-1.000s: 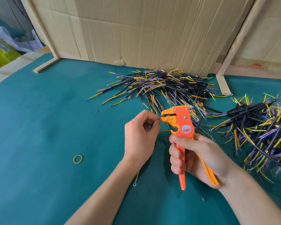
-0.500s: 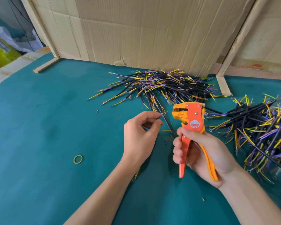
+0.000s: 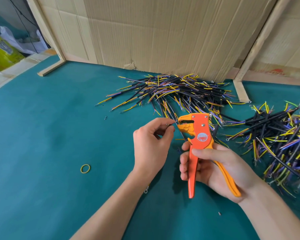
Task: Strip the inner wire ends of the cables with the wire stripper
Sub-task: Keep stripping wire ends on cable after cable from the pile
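Two hands, one stripper, one cable at the jaws

Item 1: wire stripper [image 3: 202, 134], orange and yellow, hard plastic body with metal rivets and a round label; rigid, light by the look of it. The right hand [image 3: 213, 168] is wrapped round both handles, fingers curled on the orange one, the yellow one against the palm; that is the proper place to hold it.

Item 2: cable [image 3: 223, 126], thin, black-sheathed, flexible, its fine inner wire likely easy to nick. The left hand [image 3: 151, 144] pinches it between thumb and fingertips, just beside the open jaws; a grip close to the end should keep it from bending.

Item 3: cable piles, one [image 3: 178, 94] at the far edge of the green felt worktop [image 3: 42, 135], another [image 3: 280, 135] at the right edge.

Item 4: yellow rubber band [image 3: 85, 168], lying left of the hands.
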